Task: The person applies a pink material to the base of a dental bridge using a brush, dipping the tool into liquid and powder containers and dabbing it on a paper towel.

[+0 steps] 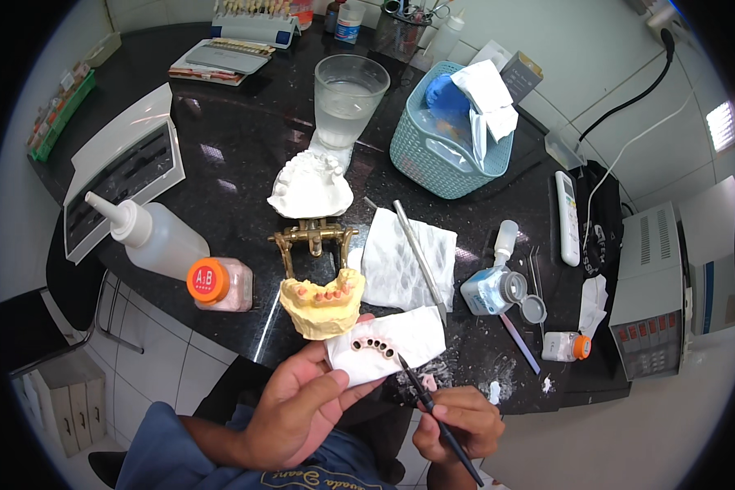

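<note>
My left hand [298, 404] grips a folded white paper pad [416, 331], on which lies a curved dental piece [372, 347] with several dark hollows. My right hand [459, 425] holds a slim black brush [449, 437], its tip at the right end of the dental piece; I cannot tell whether they touch. Just above the pad stands a yellow stone model [318, 314] with pink-topped stumps, on a brass articulator [310, 237] that carries a white plaster model [310, 188] behind. A metal-handled tool [416, 253] lies across a crumpled tissue [388, 265].
Around the black counter [245, 139] stand a squeeze bottle [167, 249], orange-lidded jars [229, 286] [562, 347], a glass of water [347, 102], a teal basket [449, 163], an open small jar [486, 294], a white remote [566, 216], a white tray [122, 151] and a grey machine [641, 290].
</note>
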{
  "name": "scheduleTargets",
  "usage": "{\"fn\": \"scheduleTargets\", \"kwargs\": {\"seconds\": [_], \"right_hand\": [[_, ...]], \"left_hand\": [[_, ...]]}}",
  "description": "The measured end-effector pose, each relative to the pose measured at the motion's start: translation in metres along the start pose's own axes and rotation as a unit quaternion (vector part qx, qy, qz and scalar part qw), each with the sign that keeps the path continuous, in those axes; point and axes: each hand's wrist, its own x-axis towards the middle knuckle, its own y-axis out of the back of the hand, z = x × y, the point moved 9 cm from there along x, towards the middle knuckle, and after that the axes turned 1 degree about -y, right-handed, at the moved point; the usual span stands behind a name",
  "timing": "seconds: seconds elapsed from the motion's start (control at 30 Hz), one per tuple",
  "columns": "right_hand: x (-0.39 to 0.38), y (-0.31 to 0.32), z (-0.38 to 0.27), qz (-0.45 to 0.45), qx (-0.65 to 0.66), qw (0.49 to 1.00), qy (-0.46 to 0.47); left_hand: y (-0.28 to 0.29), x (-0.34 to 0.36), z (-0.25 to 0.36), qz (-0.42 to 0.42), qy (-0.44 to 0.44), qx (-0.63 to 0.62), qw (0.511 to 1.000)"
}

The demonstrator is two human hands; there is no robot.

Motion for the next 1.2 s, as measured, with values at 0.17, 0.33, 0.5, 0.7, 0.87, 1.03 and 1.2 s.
{"fn": "scheduleTargets", "kwargs": {"seconds": [0.17,0.33,0.5,0.7,0.87,1.03,1.2], "right_hand": [[0.000,-0.001,0.001,-0.001,0.001,1.000,-0.001],[0.000,0.000,0.003,0.004,0.006,1.000,-0.025],[0.003,-0.003,-0.001,-0.015,-0.001,1.000,0.008],[-0.008,0.011,0.000,0.054,-0.010,0.998,-0.010],[0.000,0.033,0.002,0.134,-0.045,0.989,-0.037],[0.070,0.050,-0.001,0.124,0.043,0.991,-0.031],[0.182,0.021,0.008,0.053,-0.006,0.997,-0.055]], "left_hand": [[-0.002,0.001,0.000,-0.028,-0.006,-0.020,0.999],[-0.002,0.001,0.000,-0.026,-0.005,-0.016,1.000],[-0.002,0.001,0.000,-0.027,-0.005,-0.017,0.999],[-0.003,0.000,0.001,-0.027,-0.005,-0.014,1.000],[-0.005,-0.001,0.001,-0.021,-0.011,-0.013,1.000],[-0.010,-0.001,-0.002,-0.023,-0.001,-0.019,1.000],[-0.005,-0.005,-0.006,-0.030,-0.006,-0.024,0.999]]}}
